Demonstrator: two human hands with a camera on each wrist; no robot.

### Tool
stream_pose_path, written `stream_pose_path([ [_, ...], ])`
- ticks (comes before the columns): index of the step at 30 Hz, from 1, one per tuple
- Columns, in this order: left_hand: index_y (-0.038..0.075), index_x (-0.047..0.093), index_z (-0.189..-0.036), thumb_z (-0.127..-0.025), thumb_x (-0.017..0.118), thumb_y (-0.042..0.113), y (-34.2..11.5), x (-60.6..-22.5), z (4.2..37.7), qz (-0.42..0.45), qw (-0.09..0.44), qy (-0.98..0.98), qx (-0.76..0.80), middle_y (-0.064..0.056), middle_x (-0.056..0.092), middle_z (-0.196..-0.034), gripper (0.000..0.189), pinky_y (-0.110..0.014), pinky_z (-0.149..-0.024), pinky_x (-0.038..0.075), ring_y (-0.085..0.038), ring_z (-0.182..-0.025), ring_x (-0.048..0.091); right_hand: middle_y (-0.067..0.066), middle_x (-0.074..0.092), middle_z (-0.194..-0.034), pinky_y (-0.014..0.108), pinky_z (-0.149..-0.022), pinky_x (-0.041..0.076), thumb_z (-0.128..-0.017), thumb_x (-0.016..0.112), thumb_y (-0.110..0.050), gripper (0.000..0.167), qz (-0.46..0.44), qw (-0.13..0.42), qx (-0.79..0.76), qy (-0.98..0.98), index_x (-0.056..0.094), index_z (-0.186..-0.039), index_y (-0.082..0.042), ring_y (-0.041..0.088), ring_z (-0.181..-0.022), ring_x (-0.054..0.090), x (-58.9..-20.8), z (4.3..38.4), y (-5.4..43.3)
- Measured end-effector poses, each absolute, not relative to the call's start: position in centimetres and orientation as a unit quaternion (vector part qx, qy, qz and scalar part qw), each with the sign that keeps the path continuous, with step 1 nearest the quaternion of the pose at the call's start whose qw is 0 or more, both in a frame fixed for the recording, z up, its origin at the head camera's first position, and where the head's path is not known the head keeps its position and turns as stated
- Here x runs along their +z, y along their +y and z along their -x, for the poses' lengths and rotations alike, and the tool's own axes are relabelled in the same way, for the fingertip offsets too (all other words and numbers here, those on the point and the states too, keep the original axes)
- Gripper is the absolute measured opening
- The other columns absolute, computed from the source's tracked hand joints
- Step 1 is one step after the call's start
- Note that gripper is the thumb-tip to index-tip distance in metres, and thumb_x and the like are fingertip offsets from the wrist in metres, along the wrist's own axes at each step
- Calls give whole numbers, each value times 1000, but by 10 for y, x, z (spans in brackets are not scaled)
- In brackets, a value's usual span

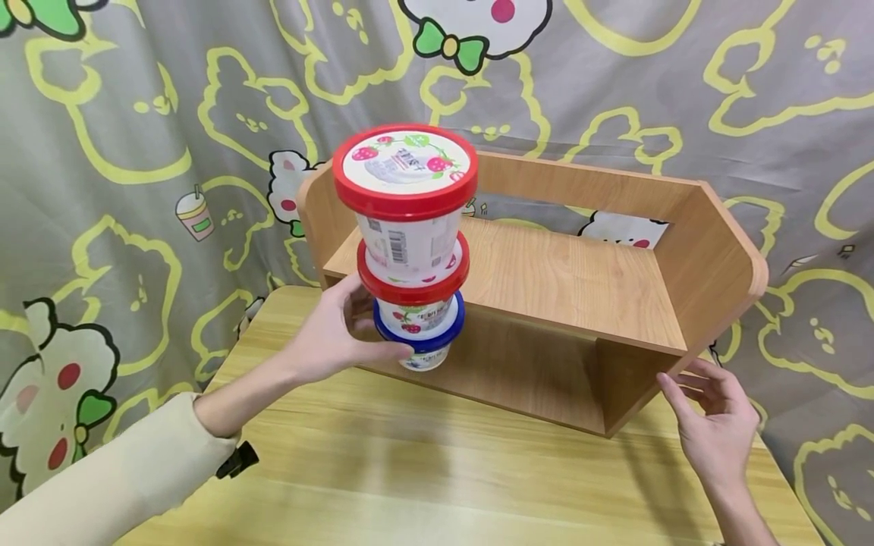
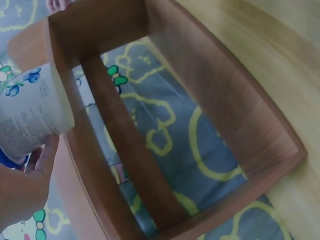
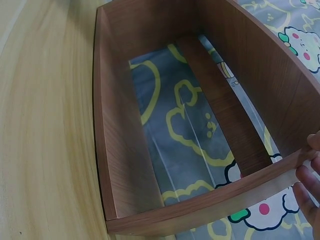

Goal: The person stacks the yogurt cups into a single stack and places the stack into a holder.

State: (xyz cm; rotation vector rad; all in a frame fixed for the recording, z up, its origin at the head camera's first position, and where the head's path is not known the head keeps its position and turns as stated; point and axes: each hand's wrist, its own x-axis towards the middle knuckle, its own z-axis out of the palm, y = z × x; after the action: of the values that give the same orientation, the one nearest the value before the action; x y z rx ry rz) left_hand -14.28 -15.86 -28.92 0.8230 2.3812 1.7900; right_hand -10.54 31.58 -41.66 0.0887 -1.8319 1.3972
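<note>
Three ice-cream tubs stand in a stack in the head view. On top is a red-lidded tub (image 1: 406,205) with strawberry pictures. Below it sits a second red-lidded tub (image 1: 416,311), and lowest is a blue-lidded tub (image 1: 426,358). My left hand (image 1: 334,330) grips the stack low down at the blue-lidded tub, in front of a two-tier wooden shelf (image 1: 546,284). The left wrist view shows blueberries on that bottom tub (image 2: 35,107). At the shelf's right side panel, my right hand (image 1: 717,417) holds the front edge, thumb in front and fingers behind.
The shelf stands on a light wooden table (image 1: 410,470). Behind it hangs a grey curtain (image 1: 157,136) with yellow outlines and cartoon figures, partly seen through the shelf's open back. A side panel rises at each end of the upper tier.
</note>
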Motion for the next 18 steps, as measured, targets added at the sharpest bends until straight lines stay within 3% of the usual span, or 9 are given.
stream_pose_path([
  [18, 17, 48, -149, -85, 87, 9, -165, -265, 171, -215, 3, 801, 559, -6, 62, -143, 75, -30, -98, 63, -28, -126, 66, -17, 77, -101, 7, -77, 57, -78, 72, 26, 40, -26, 406, 536, -740, 65, -117, 18, -5, -80, 72, -416, 105, 317],
])
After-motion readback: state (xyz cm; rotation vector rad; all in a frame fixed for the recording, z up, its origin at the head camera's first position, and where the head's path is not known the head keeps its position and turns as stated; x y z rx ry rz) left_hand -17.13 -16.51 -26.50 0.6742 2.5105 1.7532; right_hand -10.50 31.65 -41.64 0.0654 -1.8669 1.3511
